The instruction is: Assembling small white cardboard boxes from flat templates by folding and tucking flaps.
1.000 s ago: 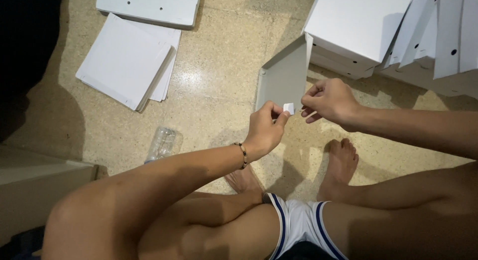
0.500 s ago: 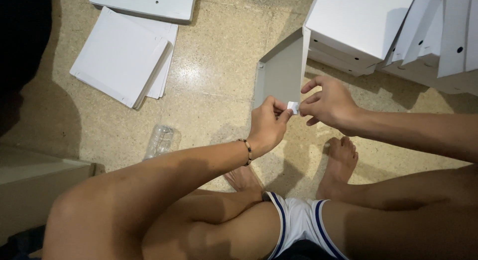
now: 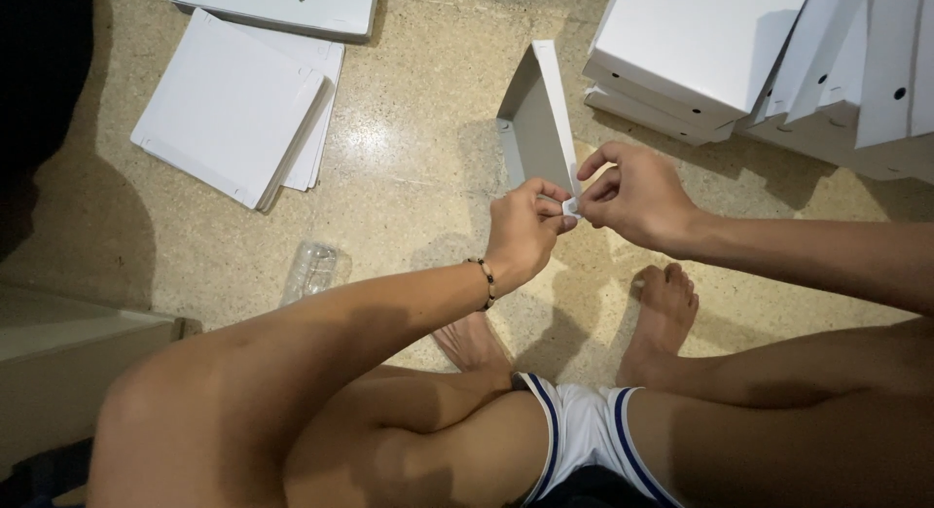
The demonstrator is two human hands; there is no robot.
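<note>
Both hands — left hand, right hand — pinch a small white tab, perhaps tape, at the upright white panel.

A panel stands on edge on the floor, just behind the 2 hands, left hand and right hand, which meet at its near end on a small piece. Flat boards lie far left; stacked boxes sit to the right. A plastic bag lies left of the left wrist.
</note>
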